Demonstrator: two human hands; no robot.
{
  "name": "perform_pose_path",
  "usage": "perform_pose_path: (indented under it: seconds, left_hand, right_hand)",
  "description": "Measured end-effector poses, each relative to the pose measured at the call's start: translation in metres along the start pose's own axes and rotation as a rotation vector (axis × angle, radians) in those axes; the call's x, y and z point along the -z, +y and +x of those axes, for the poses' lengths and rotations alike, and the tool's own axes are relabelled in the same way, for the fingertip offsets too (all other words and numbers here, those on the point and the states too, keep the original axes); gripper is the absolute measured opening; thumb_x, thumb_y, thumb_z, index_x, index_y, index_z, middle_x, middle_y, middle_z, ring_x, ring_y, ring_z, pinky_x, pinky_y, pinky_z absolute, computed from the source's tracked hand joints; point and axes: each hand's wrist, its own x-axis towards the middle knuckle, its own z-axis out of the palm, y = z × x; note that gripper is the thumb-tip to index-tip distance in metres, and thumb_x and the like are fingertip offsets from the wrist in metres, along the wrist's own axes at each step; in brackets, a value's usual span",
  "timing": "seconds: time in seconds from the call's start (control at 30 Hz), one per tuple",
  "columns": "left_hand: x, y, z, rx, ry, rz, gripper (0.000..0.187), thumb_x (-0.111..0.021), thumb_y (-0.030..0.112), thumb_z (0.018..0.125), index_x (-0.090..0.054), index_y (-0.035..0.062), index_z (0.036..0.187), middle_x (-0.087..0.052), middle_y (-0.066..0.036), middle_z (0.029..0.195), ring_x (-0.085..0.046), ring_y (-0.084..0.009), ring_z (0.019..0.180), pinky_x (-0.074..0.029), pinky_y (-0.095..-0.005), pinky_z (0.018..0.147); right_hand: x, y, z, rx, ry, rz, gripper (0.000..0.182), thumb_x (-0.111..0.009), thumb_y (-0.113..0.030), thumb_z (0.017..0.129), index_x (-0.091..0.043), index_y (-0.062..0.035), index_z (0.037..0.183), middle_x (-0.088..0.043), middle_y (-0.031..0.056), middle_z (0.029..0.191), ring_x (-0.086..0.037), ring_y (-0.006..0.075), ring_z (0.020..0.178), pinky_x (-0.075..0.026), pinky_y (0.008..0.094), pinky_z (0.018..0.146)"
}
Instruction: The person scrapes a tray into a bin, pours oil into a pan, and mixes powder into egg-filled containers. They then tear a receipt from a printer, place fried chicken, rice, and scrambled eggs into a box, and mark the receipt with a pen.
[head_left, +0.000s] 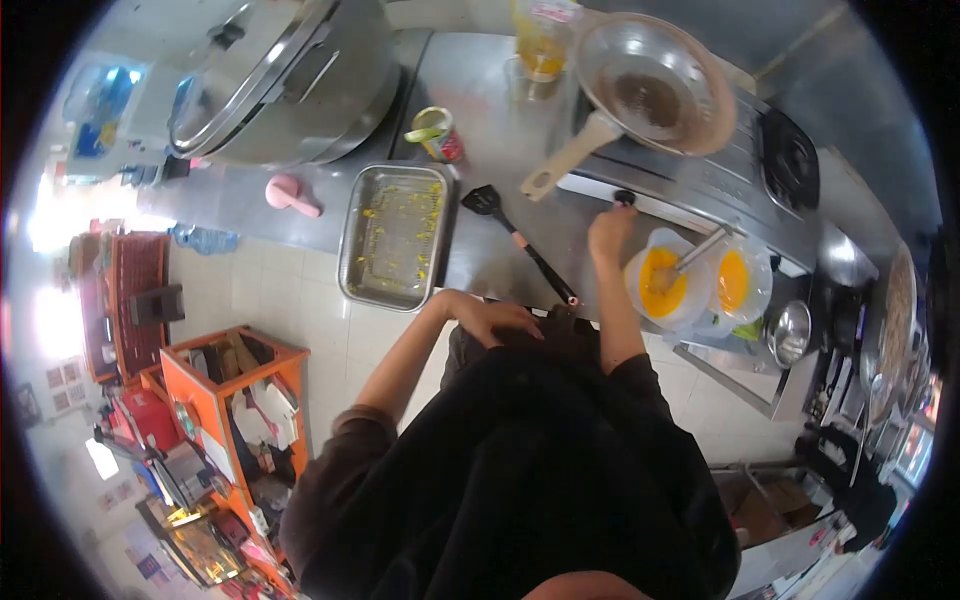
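My right hand (610, 230) has its fingers closed round the dark stove knob (624, 198) on the front of the gas stove (655, 208). Above the knob, a frying pan (690, 70) with a beige handle sits on the burner. My left hand (500, 318) lies flat against my waist, fingers stretched out and holding nothing. Between the two hands, a black slotted spatula (520, 240) rests on the steel counter. Right of my right hand stand a white tub (642, 300) of orange-yellow liquid with a metal utensil in it, and a second container (755, 262) of similar liquid.
A metal tray (395, 235) with yellow scraps lies near the counter's front edge. Behind it are an open can (450, 148), a large steel pot (345, 100) and a pink scoop (290, 195). A clear container (541, 60) of yellow food stands at the back.
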Motion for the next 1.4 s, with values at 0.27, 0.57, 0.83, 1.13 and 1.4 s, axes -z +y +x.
perform_pose_path:
  seconds: [0.27, 0.57, 0.83, 1.13, 1.4]
  left_hand:
    - [0.024, -0.027, -0.082, 0.09, 0.055, 0.182, 0.059, -0.056, 0.015, 0.083, -0.039, 0.016, 0.139, -0.04, -0.019, 0.139, -0.041, -0.0327, 0.128, -0.037, -0.0426, 0.102]
    - [0.228, 0.165, -0.097, 0.041, 1.206, 0.535, 0.014, -0.052, 0.014, 0.089, -0.06, 0.0027, 0.086, -0.061, -0.008, 0.067, -0.059, -0.0183, 0.057, -0.047, -0.032, 0.059]
    - [0.469, 0.084, 0.031, 0.144, 1.249, 1.518, 0.046, -0.073, 0.03, 0.074, -0.056, 0.0166, 0.115, -0.053, -0.005, 0.128, -0.042, -0.0323, 0.123, -0.031, -0.0565, 0.097]
    - [0.488, 0.054, 0.052, 0.398, 1.279, 1.433, 0.011, -0.066, 0.027, 0.076, -0.072, 0.0183, 0.076, -0.069, -0.004, 0.082, -0.066, -0.0244, 0.076, -0.036, -0.0467, 0.086]
    - [0.443, 0.199, -0.018, -0.292, 1.259, 1.767, 0.016, -0.061, 0.011, 0.07, -0.066, 0.0172, 0.084, -0.063, 0.001, 0.081, -0.056, -0.0183, 0.088, -0.036, -0.0392, 0.077]
  right_hand:
    - [-0.047, 0.062, 0.054, 0.282, 0.063, -0.717, 0.017, -0.045, -0.015, 0.093, -0.055, -0.0027, 0.099, -0.063, 0.0121, 0.097, -0.065, 0.0242, 0.089, -0.053, 0.0349, 0.076]
    - [-0.038, 0.026, 0.026, 0.195, 0.459, -1.413, 0.027, -0.047, -0.013, 0.088, -0.057, 0.0053, 0.104, -0.059, 0.0017, 0.077, -0.062, 0.0126, 0.059, -0.049, 0.0328, 0.056]
    - [-0.021, 0.003, 0.007, 0.366, 0.513, -1.92, 0.037, -0.048, -0.013, 0.085, -0.056, 0.0075, 0.114, -0.053, 0.0045, 0.065, -0.046, 0.015, 0.046, -0.037, 0.036, 0.048]
    - [0.038, -0.029, -0.091, 0.429, 0.032, -0.951, 0.017, -0.052, -0.015, 0.085, -0.066, -0.0059, 0.089, -0.066, 0.0085, 0.076, -0.066, 0.0275, 0.072, -0.048, 0.0459, 0.074]
    - [0.171, -0.113, -0.086, 0.344, 0.058, -0.449, 0.021, -0.056, -0.024, 0.088, -0.068, -0.0078, 0.083, -0.065, 0.0147, 0.074, -0.064, 0.0298, 0.064, -0.048, 0.0416, 0.055]
